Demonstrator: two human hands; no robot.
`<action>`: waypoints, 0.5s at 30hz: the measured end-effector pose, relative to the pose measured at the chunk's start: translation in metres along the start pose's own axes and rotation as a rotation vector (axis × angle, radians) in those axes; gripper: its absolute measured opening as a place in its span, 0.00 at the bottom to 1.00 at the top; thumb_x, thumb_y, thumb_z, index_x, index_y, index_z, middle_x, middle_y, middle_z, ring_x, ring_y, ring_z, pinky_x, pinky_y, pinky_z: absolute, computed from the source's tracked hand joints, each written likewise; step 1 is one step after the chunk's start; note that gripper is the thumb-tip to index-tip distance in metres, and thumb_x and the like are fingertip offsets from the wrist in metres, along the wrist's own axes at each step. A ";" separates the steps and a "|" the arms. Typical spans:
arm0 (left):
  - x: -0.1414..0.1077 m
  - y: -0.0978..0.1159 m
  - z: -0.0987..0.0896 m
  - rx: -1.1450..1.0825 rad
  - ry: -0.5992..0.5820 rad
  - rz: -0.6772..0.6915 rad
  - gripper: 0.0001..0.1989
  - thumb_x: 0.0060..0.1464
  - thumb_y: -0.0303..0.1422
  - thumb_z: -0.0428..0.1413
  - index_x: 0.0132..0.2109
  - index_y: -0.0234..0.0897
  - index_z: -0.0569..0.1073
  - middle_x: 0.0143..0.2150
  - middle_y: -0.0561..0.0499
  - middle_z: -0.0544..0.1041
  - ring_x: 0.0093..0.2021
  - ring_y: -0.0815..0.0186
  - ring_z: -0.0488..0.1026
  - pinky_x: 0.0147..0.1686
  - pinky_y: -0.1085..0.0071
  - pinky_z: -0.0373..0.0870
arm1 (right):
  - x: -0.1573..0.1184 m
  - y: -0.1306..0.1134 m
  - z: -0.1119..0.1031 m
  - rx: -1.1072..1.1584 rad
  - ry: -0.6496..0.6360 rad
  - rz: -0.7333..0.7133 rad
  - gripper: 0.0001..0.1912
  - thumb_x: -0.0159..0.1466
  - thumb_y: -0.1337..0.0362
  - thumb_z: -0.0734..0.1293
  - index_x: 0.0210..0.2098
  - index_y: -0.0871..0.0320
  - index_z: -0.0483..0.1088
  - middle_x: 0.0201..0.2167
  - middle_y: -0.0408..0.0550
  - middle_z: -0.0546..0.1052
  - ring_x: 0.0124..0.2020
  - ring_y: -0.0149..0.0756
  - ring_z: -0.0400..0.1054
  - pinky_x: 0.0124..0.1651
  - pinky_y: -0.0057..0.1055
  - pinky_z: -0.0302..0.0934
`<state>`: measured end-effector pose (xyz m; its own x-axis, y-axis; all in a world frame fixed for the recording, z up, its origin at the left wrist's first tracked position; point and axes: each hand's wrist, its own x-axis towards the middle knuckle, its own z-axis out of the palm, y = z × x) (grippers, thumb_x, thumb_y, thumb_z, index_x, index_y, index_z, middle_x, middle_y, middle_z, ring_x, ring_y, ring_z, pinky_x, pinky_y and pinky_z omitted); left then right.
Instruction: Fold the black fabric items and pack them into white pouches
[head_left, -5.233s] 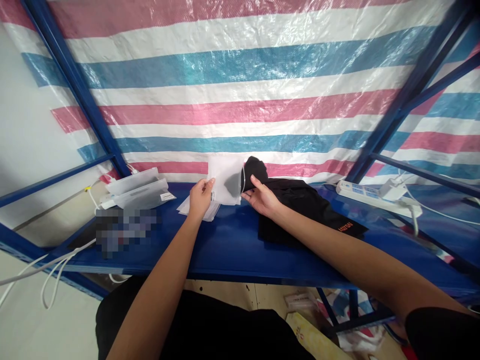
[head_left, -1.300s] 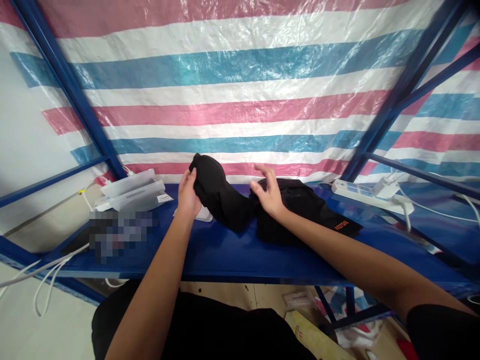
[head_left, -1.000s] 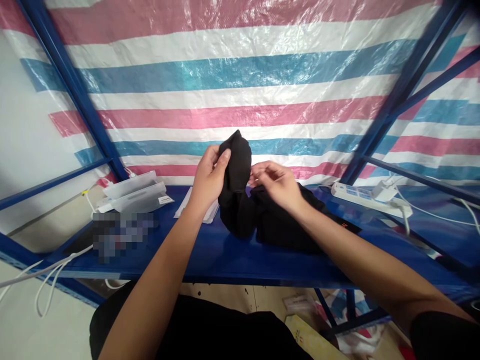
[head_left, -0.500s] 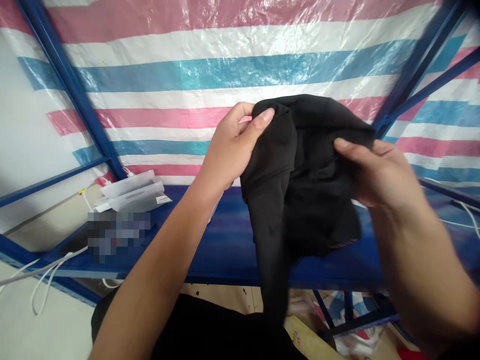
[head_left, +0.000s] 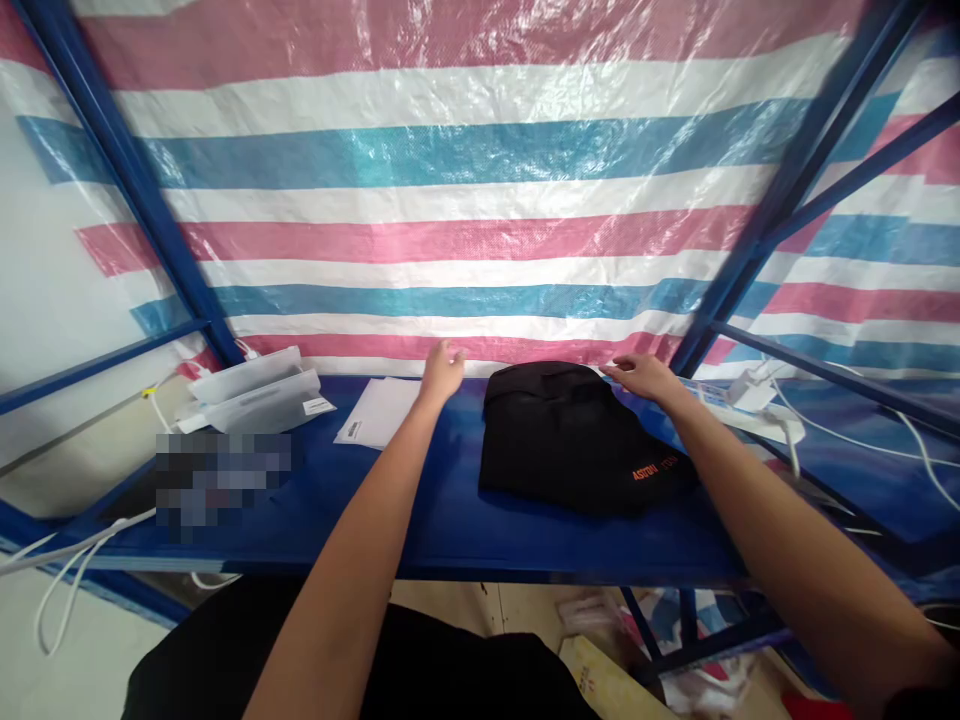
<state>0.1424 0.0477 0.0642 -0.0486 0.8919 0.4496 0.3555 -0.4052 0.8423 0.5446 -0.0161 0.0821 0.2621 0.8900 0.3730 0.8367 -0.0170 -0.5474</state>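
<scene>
A black garment [head_left: 562, 440] lies folded on the blue metal shelf [head_left: 457, 540], orange lettering near its right corner. Left of it, my left hand [head_left: 442, 372] hovers above the shelf's back part, empty, with its thumb and a finger apart. My right hand [head_left: 641, 376] is by the garment's upper right edge, fingers stretched out and holding nothing; whether the fingertips brush the cloth I cannot tell. White sheets or flat packets [head_left: 377, 412] rest just left of my left forearm, which covers part of them.
At the left are translucent white sleeves [head_left: 262, 395] and a blurred-out item [head_left: 221, 480]. White cables and a plug adapter [head_left: 752, 388] lie at the right. Blue frame posts [head_left: 142, 200] flank a striped plastic sheet [head_left: 450, 150]. A yellow box [head_left: 607, 680] sits below.
Both hands have let go of the black garment, which went from being held up to lying on the shelf. My hands are now lower and farther apart.
</scene>
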 end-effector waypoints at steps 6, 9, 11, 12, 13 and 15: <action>-0.019 -0.044 -0.106 0.483 0.056 0.012 0.19 0.71 0.37 0.52 0.61 0.34 0.77 0.65 0.30 0.77 0.69 0.41 0.71 0.72 0.44 0.62 | -0.005 -0.064 0.002 -0.018 -0.052 -0.190 0.18 0.70 0.53 0.73 0.51 0.59 0.82 0.48 0.59 0.87 0.50 0.52 0.83 0.58 0.46 0.75; -0.035 -0.061 -0.142 0.797 -0.015 -0.172 0.28 0.70 0.46 0.52 0.66 0.32 0.76 0.66 0.26 0.75 0.68 0.32 0.70 0.64 0.40 0.68 | -0.017 -0.119 0.031 0.157 -0.219 -0.417 0.18 0.69 0.52 0.74 0.53 0.53 0.83 0.47 0.53 0.87 0.48 0.50 0.83 0.57 0.46 0.76; -0.046 -0.070 -0.151 0.909 -0.096 -0.251 0.36 0.69 0.55 0.50 0.69 0.31 0.74 0.68 0.24 0.73 0.68 0.29 0.69 0.64 0.38 0.66 | -0.032 -0.154 0.064 0.281 -0.390 -0.536 0.19 0.66 0.52 0.77 0.53 0.50 0.83 0.42 0.50 0.88 0.41 0.49 0.84 0.52 0.48 0.79; -0.051 -0.072 -0.152 0.939 -0.143 -0.260 0.40 0.69 0.58 0.50 0.72 0.32 0.72 0.71 0.24 0.70 0.70 0.28 0.67 0.65 0.37 0.65 | -0.040 -0.168 0.084 0.329 -0.466 -0.592 0.20 0.65 0.53 0.78 0.54 0.50 0.83 0.40 0.49 0.88 0.39 0.49 0.84 0.50 0.48 0.80; -0.056 -0.075 -0.152 0.958 -0.192 -0.250 0.42 0.68 0.60 0.49 0.74 0.33 0.70 0.75 0.25 0.67 0.71 0.28 0.66 0.67 0.38 0.63 | -0.049 -0.181 0.104 0.341 -0.528 -0.641 0.21 0.65 0.54 0.78 0.56 0.49 0.82 0.42 0.50 0.88 0.40 0.50 0.84 0.50 0.49 0.80; -0.063 -0.077 -0.147 0.980 -0.279 -0.207 0.42 0.68 0.59 0.49 0.77 0.37 0.67 0.80 0.29 0.59 0.74 0.29 0.62 0.69 0.38 0.60 | -0.068 -0.198 0.146 0.343 -0.564 -0.717 0.21 0.67 0.58 0.76 0.59 0.50 0.81 0.54 0.54 0.86 0.48 0.53 0.84 0.56 0.50 0.79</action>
<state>-0.0196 -0.0070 0.0144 -0.0217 0.9907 0.1343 0.9736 -0.0096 0.2282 0.2906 -0.0070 0.0556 -0.5984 0.7263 0.3384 0.4991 0.6682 -0.5517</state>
